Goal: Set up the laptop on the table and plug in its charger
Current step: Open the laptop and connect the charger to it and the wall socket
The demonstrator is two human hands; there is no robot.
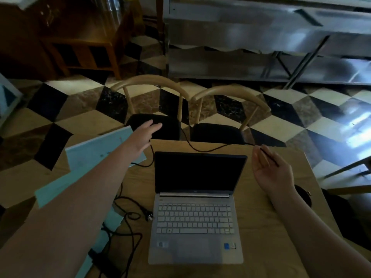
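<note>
A silver laptop (195,215) stands open on the wooden table (261,227), its screen dark. The black charger cable (202,150) runs behind the screen from left to right. My right hand (271,169) is right of the screen, palm turned inward, and the cable's thin end lies across its loosely bent fingers. My left hand (143,137) reaches past the screen's left side with straight fingers, and the cable passes under it. More cable loops lie left of the keyboard, with the wall plug (148,215) and the black power brick (100,259) near the table's left edge.
Light blue boards (96,153) lie at the table's left. Two wooden chairs with black seats (160,125) stand behind the table. A dark round object (303,194) sits at the right edge. A steel counter (261,37) lines the far wall.
</note>
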